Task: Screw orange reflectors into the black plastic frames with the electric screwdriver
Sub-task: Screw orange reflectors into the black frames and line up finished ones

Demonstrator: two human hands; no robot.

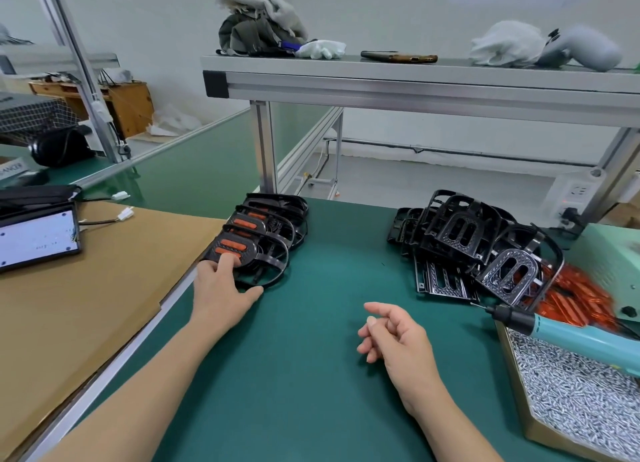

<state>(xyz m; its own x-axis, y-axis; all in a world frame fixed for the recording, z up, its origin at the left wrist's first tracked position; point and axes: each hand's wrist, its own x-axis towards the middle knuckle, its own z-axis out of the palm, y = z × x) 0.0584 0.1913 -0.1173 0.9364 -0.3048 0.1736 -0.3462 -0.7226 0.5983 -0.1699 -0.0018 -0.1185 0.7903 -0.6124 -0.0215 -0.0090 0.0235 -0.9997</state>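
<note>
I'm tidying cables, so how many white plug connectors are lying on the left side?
2: the far connector lies on the green mat just past the cardboard edge; the near connector lies on the cardboard. Others may be hidden.

Hands in view: two, the left hand and the right hand. Electric screwdriver: one. Box of screws: one, its screws too many to count. Fitted frames: one stack, with four mounted reflectors visible. Bare frames: one heap, overlapped, number indeterminate. Loose reflectors: one pile, uncounted.
</note>
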